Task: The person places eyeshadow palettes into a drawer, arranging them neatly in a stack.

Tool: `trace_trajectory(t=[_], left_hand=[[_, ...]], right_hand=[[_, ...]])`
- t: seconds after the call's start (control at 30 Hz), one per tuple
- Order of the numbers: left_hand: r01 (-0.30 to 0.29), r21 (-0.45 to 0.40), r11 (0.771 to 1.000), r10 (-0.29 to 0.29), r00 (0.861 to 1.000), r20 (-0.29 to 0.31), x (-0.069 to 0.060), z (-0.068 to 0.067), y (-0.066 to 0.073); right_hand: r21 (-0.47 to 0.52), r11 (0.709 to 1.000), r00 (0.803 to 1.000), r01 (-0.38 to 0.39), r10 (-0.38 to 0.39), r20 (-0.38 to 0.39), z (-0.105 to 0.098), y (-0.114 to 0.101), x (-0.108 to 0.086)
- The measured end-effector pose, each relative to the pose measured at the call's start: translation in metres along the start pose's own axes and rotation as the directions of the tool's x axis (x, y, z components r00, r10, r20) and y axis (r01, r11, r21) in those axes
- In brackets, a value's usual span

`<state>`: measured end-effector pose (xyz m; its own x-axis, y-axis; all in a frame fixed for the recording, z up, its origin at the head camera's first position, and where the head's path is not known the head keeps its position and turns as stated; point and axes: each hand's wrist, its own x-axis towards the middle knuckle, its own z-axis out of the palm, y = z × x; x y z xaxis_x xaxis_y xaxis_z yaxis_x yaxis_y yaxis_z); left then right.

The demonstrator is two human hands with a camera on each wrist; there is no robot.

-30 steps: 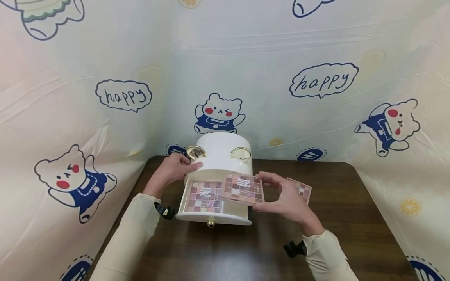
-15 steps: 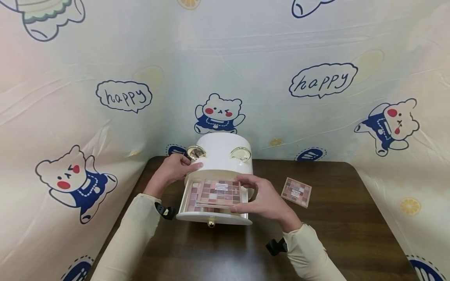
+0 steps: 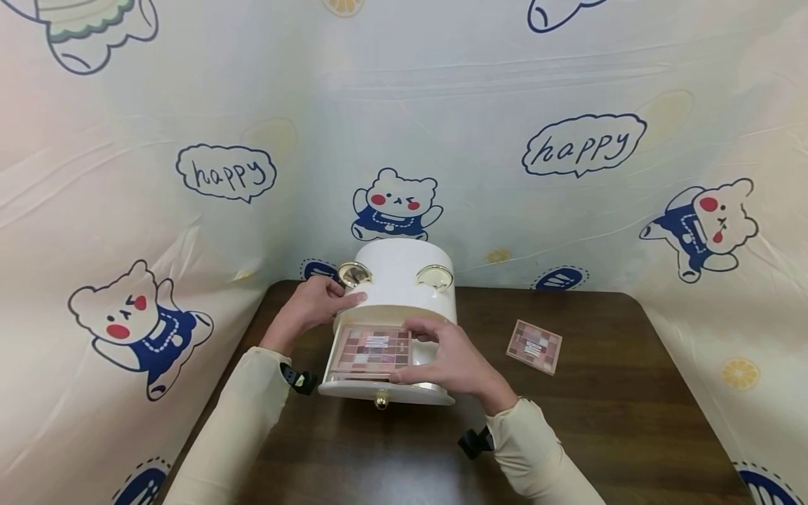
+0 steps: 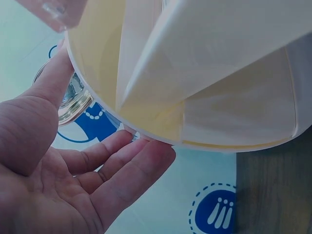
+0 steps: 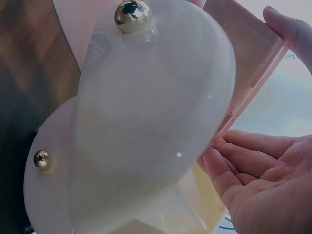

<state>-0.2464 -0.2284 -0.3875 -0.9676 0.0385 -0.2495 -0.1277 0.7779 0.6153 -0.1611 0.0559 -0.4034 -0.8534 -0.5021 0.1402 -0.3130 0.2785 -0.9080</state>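
A pink eyeshadow palette [image 3: 374, 348] with a grid of shades is held at its right edge by my right hand [image 3: 451, 361], thumb near, fingers far. It is tilted slightly over the left part of a pulled-out white drawer [image 3: 404, 394], covering the palette seen there earlier. In the right wrist view the held palette [image 5: 246, 48] rises behind the drawer front [image 5: 156, 97]. My left hand [image 3: 315, 306] grips the side of the rounded white makeup organizer [image 3: 400, 270], thumb on its front rim. The left wrist view shows those fingers [image 4: 141, 168] against its curved wall.
Another eyeshadow palette [image 3: 534, 346] lies on the brown table [image 3: 606, 393], right of the organizer. The organizer bears gold round ornaments [image 3: 434, 278], and a gold knob [image 3: 381, 403] sticks out from the drawer front. A printed cloth [image 3: 467, 140] hangs behind and at both sides.
My right hand has carried its palette leftward from the drawer's right side and lowered it over the palette in the drawer. The left hand stays at the organizer's side.
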Motion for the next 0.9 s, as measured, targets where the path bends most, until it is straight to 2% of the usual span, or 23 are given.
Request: trace_trajectory(t=[0.17, 0.53, 0.9], left_hand=[[0.006, -0.003, 1.0, -0.006, 1.0, 0.011, 0.0, -0.001, -0.002], [0.007, -0.001, 1.0, -0.007, 1.0, 0.01, 0.0, 0.0, -0.002], [0.002, 0.003, 1.0, -0.002, 1.0, 0.007, 0.001, 0.0, -0.001]], right_hand=[[-0.027, 1.0, 1.0, -0.011, 0.011, 0.013, 0.006, -0.001, 0.006], [-0.091, 0.991, 0.995, -0.096, 0.097, 0.006, 0.017, -0.002, 0.014], [-0.19, 0.977, 0.996, -0.093, 0.091, -0.023, 0.027, 0.004, 0.02]])
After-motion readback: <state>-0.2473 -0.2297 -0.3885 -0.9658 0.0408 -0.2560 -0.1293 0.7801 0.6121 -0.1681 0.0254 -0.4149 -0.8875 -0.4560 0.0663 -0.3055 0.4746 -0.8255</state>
